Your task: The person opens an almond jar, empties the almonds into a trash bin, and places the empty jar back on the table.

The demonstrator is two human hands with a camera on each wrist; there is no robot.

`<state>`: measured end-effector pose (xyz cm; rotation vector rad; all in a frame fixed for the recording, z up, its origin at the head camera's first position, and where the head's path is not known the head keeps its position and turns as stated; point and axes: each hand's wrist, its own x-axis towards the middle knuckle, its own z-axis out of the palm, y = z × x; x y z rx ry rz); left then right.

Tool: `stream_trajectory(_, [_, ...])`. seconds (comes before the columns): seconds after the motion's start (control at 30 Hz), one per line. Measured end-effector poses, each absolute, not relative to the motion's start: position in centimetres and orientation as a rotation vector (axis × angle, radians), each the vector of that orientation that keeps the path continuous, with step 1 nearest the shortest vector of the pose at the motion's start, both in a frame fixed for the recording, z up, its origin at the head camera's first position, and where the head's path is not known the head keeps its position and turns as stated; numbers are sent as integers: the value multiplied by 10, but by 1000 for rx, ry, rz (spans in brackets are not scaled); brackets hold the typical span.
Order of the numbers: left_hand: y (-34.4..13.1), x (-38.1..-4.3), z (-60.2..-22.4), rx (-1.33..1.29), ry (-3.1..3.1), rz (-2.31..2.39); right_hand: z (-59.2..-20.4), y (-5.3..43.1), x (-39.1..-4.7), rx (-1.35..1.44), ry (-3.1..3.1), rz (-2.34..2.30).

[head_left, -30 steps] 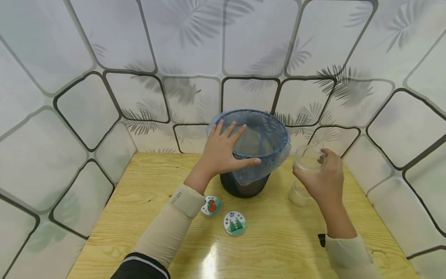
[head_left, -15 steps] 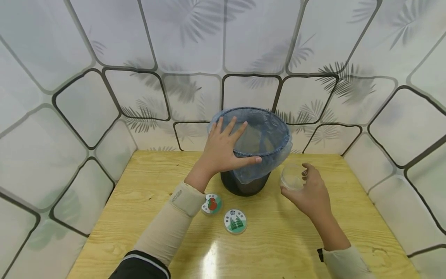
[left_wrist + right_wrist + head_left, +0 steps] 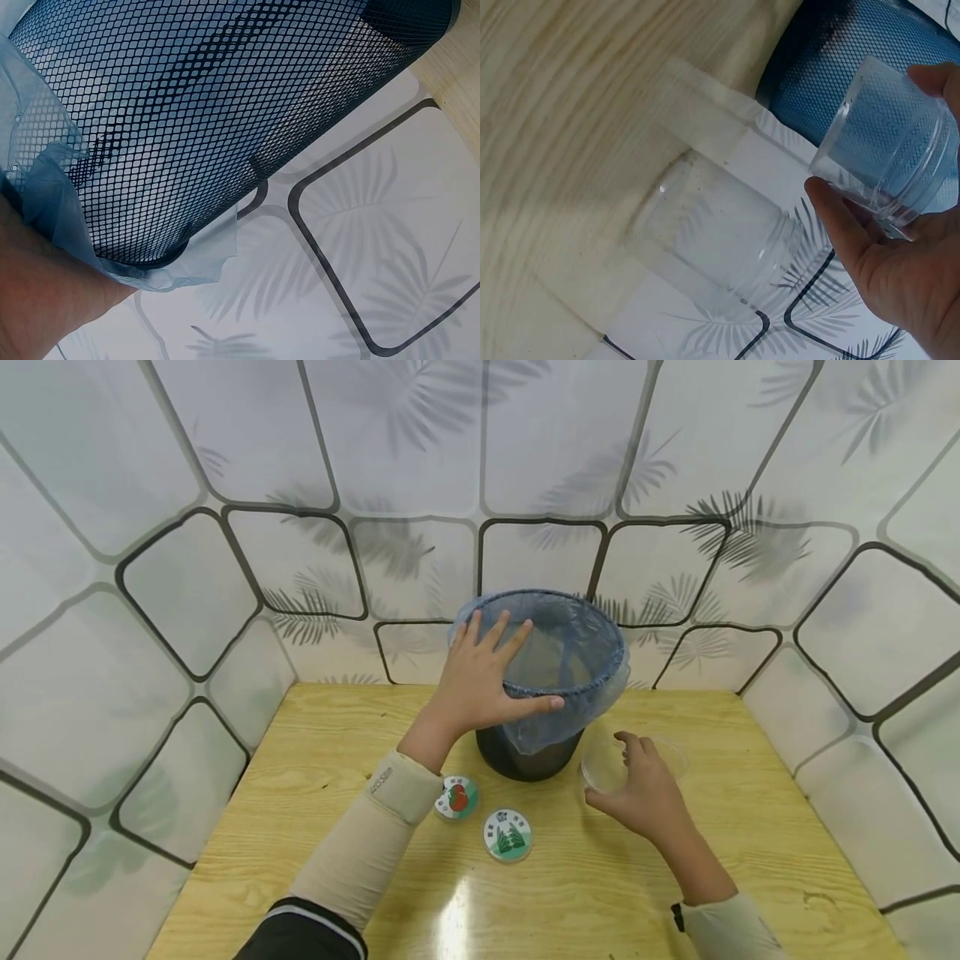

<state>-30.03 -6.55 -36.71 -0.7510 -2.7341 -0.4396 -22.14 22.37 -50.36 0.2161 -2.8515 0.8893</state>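
Note:
A black mesh waste bin (image 3: 528, 758) lined with a blue plastic bag (image 3: 570, 652) stands at the back of the table. My left hand (image 3: 480, 685) lies over the bin's near left rim, fingers straight and spread, thumb stretched along the front. In the left wrist view the bag's edge (image 3: 56, 187) hangs beside the wrist; the fingers are hidden there. My right hand (image 3: 645, 793) grips a clear plastic jar (image 3: 885, 135) between thumb and fingers, just right of the bin. That jar appears to be off the table. A second clear jar (image 3: 720, 225) stands upright beside it.
Two round discs lie in front of the bin, a tomato-printed disc (image 3: 457, 797) and a disc with a green plant (image 3: 507, 835). Patterned walls (image 3: 420, 568) enclose the wooden table (image 3: 360, 718) at the back and both sides.
My right hand has carried the clear jar down and left, off from above the other jar toward the bin. My left hand has stayed on the rim.

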Motion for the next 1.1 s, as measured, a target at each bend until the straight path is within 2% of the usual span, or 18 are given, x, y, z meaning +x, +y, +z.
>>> stream_trajectory(0.63, [-65, -299, -367, -749, -2739, -459, -528, 214, -230, 260, -3084, 874])
stream_trajectory(1.1, [-64, -299, -367, -742, -2745, -445, -528, 214, -225, 300, -3104, 863])
